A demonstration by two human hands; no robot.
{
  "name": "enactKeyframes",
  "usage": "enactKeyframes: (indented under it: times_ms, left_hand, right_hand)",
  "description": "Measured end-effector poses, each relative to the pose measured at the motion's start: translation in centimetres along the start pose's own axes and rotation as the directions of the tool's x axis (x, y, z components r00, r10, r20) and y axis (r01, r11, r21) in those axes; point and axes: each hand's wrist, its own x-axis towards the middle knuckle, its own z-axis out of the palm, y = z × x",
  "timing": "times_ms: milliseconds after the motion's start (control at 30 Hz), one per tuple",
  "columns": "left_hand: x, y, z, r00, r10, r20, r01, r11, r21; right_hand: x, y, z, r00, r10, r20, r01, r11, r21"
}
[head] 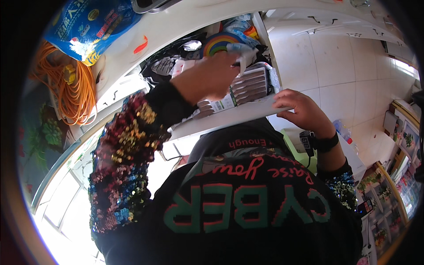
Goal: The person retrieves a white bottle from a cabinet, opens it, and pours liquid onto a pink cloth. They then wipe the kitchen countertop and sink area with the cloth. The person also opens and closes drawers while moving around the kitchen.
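Observation:
An open drawer (217,120) full of mixed things lies in front of my body. My left hand (215,76) is over it, blurred, with a whitish, partly translucent item (244,61) at its fingertips; what it is cannot be told. Below and beside this hand lies a pack of long brown pieces (250,86) with a printed paper band (223,103). My right hand (296,107) grips the top edge of the drawer front near its right corner, thumb on the outer side. A rainbow-patterned item (218,41), bluish plastic bags (237,26) and black plastic (165,49) fill the far part.
Above the drawer runs a pale countertop (172,20) bearing a blue printed bag (96,26) and a dark tray (150,5). A coiled orange cord (74,89) lies at the left. White cabinets (334,21) stand beyond the tiled floor (331,66). A light-green object (293,145) is below my right forearm.

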Motion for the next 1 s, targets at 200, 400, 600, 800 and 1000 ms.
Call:
enactKeyframes:
  times_ms: [200, 400, 600, 800, 1000]
  left_hand:
    - [-2.9, 2.3, 1.0, 0.994, 0.040, -0.106, -0.043, 0.999, -0.026]
    - [-3.1, 2.4, 1.3, 0.995, 0.030, -0.099, -0.036, 0.998, -0.057]
    - [-4.1, 1.3, 0.2, 0.974, -0.016, -0.224, -0.028, 0.982, -0.188]
    - [-11.1, 2.1, 0.1, 0.920, -0.143, -0.366, -0.009, 0.923, -0.384]
    - [-15.3, 2.7, 3.1, 0.945, -0.293, -0.149, 0.133, 0.754, -0.643]
  right_hand:
    - [0.1, 0.4, -0.2, 1.000, -0.021, 0.023, 0.021, 1.000, 0.002]
    - [0.0, 0.7, -0.1, 1.000, -0.008, 0.015, 0.008, 1.000, -0.012]
    - [0.0, 0.8, -0.3, 0.999, -0.019, 0.039, 0.020, 0.999, -0.033]
    - [2.0, 0.3, -0.8, 0.933, -0.163, -0.320, 0.050, 0.942, -0.332]
    - [6.5, 0.0, -0.9, 0.721, -0.282, -0.633, -0.024, 0.903, -0.429]
